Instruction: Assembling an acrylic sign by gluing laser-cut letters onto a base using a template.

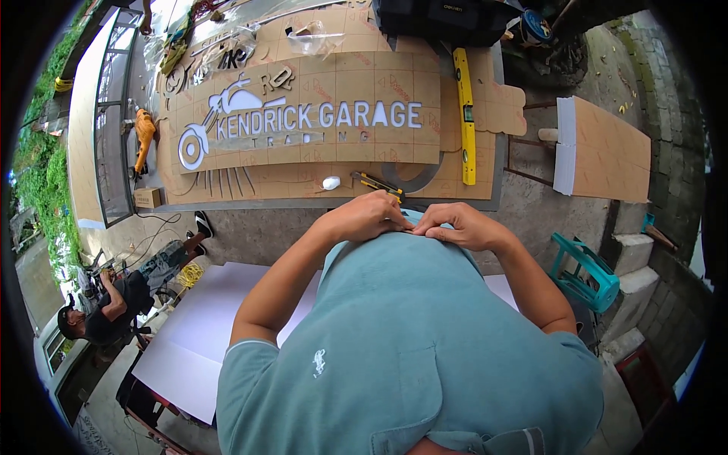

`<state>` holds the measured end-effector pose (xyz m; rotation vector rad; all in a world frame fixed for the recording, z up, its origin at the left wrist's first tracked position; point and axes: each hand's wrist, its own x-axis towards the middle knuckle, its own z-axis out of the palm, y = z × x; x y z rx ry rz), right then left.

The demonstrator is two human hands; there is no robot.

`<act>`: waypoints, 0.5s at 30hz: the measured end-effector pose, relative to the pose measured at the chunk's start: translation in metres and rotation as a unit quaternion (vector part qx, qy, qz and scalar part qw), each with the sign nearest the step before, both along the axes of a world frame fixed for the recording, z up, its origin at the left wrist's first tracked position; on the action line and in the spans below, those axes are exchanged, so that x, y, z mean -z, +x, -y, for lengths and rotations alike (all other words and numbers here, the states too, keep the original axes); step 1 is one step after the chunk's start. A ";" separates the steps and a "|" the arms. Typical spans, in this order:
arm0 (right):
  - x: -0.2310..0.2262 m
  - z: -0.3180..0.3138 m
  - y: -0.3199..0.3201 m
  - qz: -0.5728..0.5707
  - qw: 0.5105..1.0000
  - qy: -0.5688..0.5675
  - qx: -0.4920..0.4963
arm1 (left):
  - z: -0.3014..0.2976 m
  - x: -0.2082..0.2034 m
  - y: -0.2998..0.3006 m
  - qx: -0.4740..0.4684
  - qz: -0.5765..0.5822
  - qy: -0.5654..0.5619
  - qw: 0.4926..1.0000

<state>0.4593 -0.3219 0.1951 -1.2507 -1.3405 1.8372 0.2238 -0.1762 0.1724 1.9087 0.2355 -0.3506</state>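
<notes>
My left hand [371, 215] and my right hand [461, 226] meet in front of my belly, at the lower front of my teal shirt [379, 303]. The fingers of both are bent and pinched close together. Whatever lies between the fingertips is too small or hidden to make out. Just beyond them on the worktable are a yellow-and-black utility knife [378, 184], a small white object [331, 183] and a dark grey curved piece [421, 178]. Past these lies a brown-papered stencil sheet [364, 76] with cut-out letters and a motorcycle shape.
A yellow spirit level [464, 114] lies at the table's right. An orange power tool [143, 140] and a small cardboard box [147, 199] are at its left. A black toolbox [447, 21] stands at the back. A teal stool [584, 273] is at right; another person [121, 303] is at left.
</notes>
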 end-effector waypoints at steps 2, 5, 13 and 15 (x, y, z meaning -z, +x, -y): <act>0.002 0.004 0.003 0.026 1.000 0.012 -0.002 | 0.001 0.001 0.014 0.016 -0.004 -0.005 1.000; 0.008 0.014 0.010 0.038 0.997 -0.065 0.001 | 0.008 0.005 0.031 0.059 0.010 0.014 0.998; 0.028 0.039 0.009 0.070 0.991 -0.106 0.034 | 0.025 0.042 0.061 0.124 -0.008 -0.007 0.992; 0.030 0.040 0.009 0.072 0.993 -0.086 0.043 | 0.025 0.044 0.062 0.122 -0.023 -0.010 0.992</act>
